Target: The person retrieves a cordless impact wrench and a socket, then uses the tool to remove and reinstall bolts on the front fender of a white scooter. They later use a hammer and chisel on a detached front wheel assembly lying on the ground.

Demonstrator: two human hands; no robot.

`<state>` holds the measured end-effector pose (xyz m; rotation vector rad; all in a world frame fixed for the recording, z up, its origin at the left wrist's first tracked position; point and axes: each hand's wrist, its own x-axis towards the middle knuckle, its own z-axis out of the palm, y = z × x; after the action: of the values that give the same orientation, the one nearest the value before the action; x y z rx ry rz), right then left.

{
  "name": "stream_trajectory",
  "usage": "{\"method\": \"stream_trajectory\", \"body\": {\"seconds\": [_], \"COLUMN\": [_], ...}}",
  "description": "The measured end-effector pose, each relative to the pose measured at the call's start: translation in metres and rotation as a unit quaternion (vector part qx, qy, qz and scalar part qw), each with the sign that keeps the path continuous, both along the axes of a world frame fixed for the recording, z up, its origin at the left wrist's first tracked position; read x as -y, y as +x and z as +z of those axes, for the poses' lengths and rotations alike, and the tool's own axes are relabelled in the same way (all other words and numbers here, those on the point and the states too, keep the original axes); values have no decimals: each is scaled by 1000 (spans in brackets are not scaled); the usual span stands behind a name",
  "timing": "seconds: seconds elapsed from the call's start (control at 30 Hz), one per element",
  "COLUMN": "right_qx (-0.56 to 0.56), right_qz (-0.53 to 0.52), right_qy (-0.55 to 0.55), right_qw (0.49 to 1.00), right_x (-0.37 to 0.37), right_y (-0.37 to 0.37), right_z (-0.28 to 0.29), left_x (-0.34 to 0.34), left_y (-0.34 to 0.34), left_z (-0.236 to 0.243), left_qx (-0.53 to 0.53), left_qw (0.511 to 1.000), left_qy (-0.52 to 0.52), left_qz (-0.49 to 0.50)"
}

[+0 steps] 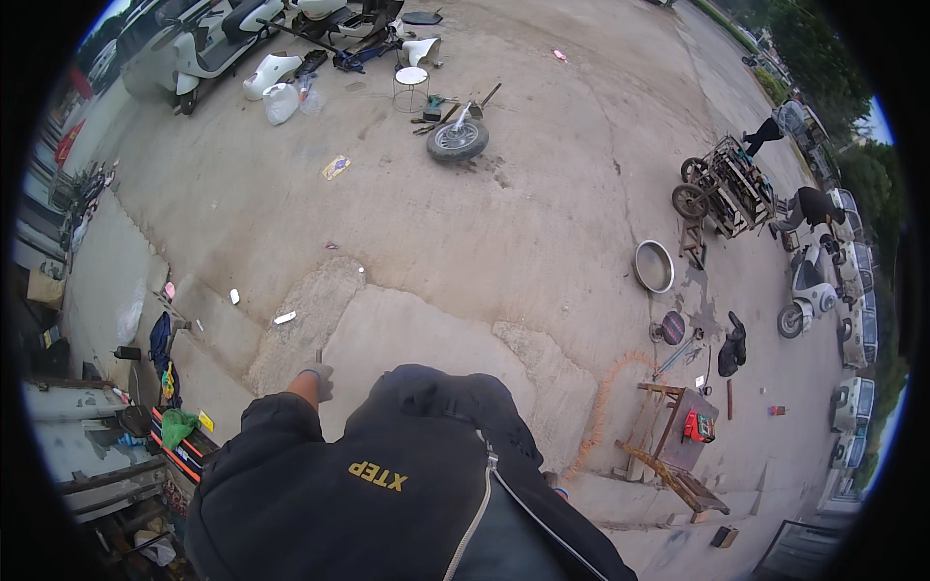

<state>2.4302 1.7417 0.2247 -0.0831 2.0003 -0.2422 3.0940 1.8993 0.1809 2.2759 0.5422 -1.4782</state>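
My left hand [324, 382], in a greyish glove, reaches out past the dark jacket above the concrete. It looks closed on a short thin rod [319, 356] that sticks up from the fingers; its exact kind is too small to make out. Most of my right hand [551, 478] is hidden behind the jacket, with only a bit of it and a blue cuff showing, so its fingers cannot be seen. Ahead on the ground lies a wheel with a tyre [458, 141], beside a green power tool [433, 107] and a stool with a white top [411, 76].
White scooters [208, 53] and loose body panels stand at the far left. At right are a metal basin [654, 266], a wooden table [686, 426] with a red item, a coiled orange hose [603, 397] and a three-wheeled cart [731, 189]. Two people are near the cart.
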Motion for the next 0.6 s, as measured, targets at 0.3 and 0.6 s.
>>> {"method": "stream_trajectory", "body": {"seconds": [0.3,0.6], "right_qx": [-306,-289], "right_qz": [565,528], "right_qy": [-148,-69], "right_qw": [752,796], "right_x": [335,441], "right_y": [16,121], "right_z": [-63,-81], "left_x": [296,308], "left_y": [22,24], "left_z": [27,-25], "left_qx": [162,42], "left_qw": [963,999], "left_qy": [-216,2], "left_qz": [3,33]}}
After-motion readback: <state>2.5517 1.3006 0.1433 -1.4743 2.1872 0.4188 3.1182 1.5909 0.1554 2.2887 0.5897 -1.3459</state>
